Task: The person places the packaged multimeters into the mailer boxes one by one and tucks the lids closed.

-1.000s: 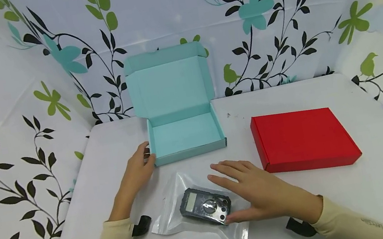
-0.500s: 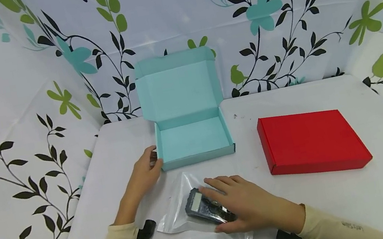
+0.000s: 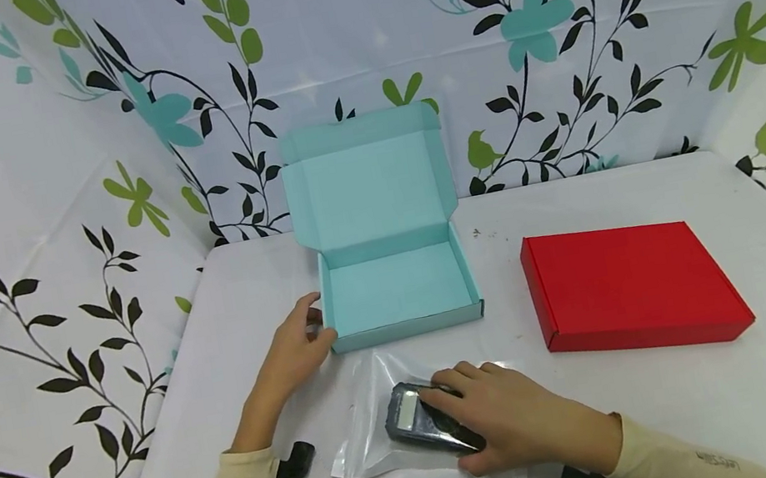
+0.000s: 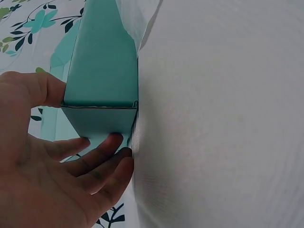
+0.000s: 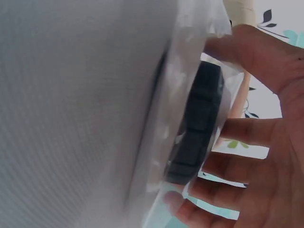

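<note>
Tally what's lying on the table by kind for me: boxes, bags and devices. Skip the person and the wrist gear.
Boxes: 2, an open teal box and a closed red box
Bags: 1, a clear plastic bag
Devices: 1, a dark device with a pale screen
Total: 4

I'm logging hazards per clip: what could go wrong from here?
The meter lies inside a loose, shiny plastic bag, so it might slip in the right grip. The bag's free end spreads past that grip and might snag. The left grip touches one side of the teal box; an uneven push there might shift it.
</note>
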